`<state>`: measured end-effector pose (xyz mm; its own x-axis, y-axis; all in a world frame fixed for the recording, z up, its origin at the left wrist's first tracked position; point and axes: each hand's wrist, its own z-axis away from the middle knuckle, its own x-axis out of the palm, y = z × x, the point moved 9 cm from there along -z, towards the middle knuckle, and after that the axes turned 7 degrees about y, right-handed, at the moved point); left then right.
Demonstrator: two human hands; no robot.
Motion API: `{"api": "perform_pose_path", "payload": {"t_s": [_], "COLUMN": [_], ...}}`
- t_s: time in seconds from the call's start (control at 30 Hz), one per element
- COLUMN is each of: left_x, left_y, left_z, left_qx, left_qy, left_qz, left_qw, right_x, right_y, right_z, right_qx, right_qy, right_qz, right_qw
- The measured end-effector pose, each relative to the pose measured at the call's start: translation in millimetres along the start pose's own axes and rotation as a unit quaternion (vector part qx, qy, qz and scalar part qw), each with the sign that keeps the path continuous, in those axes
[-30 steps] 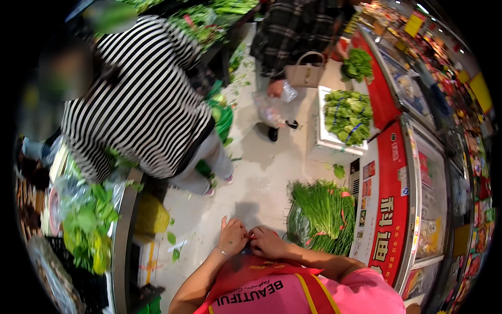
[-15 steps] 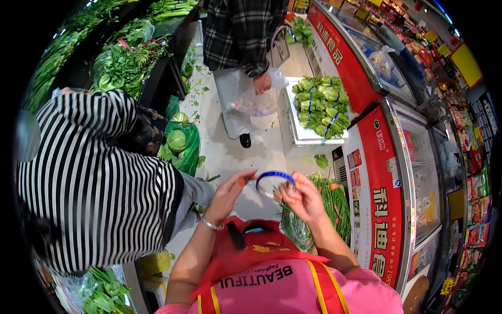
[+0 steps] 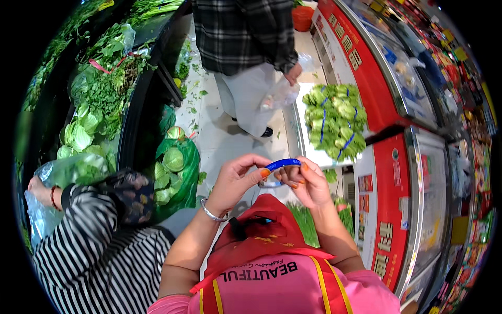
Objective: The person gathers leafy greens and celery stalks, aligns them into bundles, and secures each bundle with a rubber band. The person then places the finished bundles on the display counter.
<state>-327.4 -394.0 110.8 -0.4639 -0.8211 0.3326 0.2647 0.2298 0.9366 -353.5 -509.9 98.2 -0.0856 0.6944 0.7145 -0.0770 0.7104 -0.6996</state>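
Blue tape roll (image 3: 281,166) held between both hands.
We found left hand (image 3: 236,180) and right hand (image 3: 309,183) pinching it — a firmer, level grip was advised.

**A greengrocer's aisle in a food shop**

Leafy greens (image 3: 99,99) are lying heaped along the left shelf, bundled lettuces (image 3: 334,118) are sitting on a white tray, red chest freezers (image 3: 397,209) are lining the right side, and shoppers are bagging vegetables.

left hand (image 3: 238,180) + right hand (image 3: 308,183): fingers pinch blue tape roll (image 3: 281,166) | green bundles (image 3: 334,119) beyond
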Motion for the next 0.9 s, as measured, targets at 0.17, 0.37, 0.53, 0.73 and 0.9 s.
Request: {"api": "perform_pose_path", "payload": {"t_s": [0.17,0.37,0.53,0.73,0.9], "left_x": [-2,-31,-83,-160,-202], "left_y": [23,62,76,101,140], "left_z": [-88,-165,-220,-297,-328], "left_qx": [-0.009,0.016,0.000,0.019,0.101], "left_qy": [0.006,0.011,0.018,0.033,0.062], "left_qz": [0.079,0.130,0.103,0.205,0.093], "left_qw": [0.997,0.991,0.995,0.978,0.989], "right_x": [-17,-34,-36,-4,3], "right_y": [-31,-41,-46,-40,-36], "right_z": [-97,-195,-270,-362,-430], "right_qx": [0.085,0.139,0.126,0.144,0.108], "right_qy": [-0.025,0.008,-0.079,0.031,0.105], "right_qz": [-0.324,-0.263,-0.193,-0.255,-0.385], "right_qw": [0.942,0.955,0.970,0.956,0.910]}}
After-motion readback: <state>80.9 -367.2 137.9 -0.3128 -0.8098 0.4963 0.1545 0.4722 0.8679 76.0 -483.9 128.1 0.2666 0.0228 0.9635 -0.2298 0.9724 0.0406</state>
